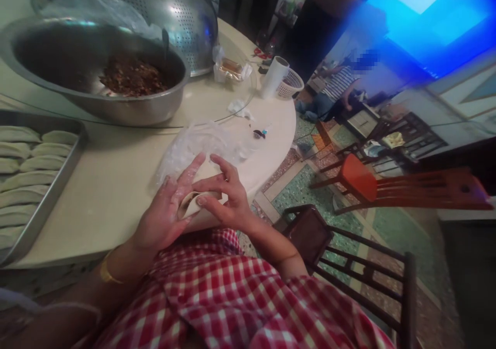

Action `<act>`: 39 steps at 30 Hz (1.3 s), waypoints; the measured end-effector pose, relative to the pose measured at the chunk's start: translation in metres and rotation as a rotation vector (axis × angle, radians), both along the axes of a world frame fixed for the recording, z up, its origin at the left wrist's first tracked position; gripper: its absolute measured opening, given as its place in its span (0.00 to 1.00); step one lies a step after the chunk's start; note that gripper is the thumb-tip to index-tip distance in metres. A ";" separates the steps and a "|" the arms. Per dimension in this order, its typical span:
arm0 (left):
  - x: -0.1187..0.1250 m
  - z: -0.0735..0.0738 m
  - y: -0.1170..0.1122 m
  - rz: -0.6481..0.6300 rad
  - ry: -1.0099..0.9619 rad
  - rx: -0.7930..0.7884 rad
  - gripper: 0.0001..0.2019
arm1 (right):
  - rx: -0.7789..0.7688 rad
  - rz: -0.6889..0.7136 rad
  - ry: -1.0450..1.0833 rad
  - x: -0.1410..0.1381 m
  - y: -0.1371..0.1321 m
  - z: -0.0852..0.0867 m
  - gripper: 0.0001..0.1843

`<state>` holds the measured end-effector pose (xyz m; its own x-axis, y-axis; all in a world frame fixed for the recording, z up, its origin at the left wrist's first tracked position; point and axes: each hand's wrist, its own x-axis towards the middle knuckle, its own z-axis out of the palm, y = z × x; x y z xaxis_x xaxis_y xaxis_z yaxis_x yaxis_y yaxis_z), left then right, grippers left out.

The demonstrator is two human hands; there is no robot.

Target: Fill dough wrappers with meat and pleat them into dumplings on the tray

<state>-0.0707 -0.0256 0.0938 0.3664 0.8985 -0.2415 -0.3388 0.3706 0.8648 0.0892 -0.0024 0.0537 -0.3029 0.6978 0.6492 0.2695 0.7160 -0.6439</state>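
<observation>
A half-folded dumpling (194, 202) with dark filling showing at its left end lies between my two hands, just above the table edge. My left hand (165, 212) cradles it from the left, fingers reaching forward. From the right, my right hand (228, 196) pinches the wrapper's edge with thumb and forefinger, its other fingers raised. Beyond them a crumpled clear plastic bag (194, 142) lies on the table. A metal tray (77, 147) at the left holds rows of folded dumplings (33, 177). A large steel bowl (155, 108) contains dark minced filling (134, 75).
Behind the bowl leans a perforated steel colander (189, 28). A wrapped package (231, 71), a paper roll (275, 77) and a white basket (290, 84) stand near the table's far edge. Chairs, one with an orange seat (358, 178), are on the right. Other people are in the background.
</observation>
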 end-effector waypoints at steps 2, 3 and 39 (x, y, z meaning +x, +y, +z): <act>0.000 0.000 0.000 0.014 0.040 0.048 0.46 | 0.014 0.018 0.081 -0.004 0.000 -0.002 0.11; -0.001 -0.002 0.000 0.029 0.058 0.073 0.46 | 0.025 0.019 0.117 -0.005 0.000 -0.003 0.10; -0.050 -0.009 0.006 0.309 0.964 1.280 0.03 | 0.118 -0.015 0.049 -0.020 -0.008 0.015 0.10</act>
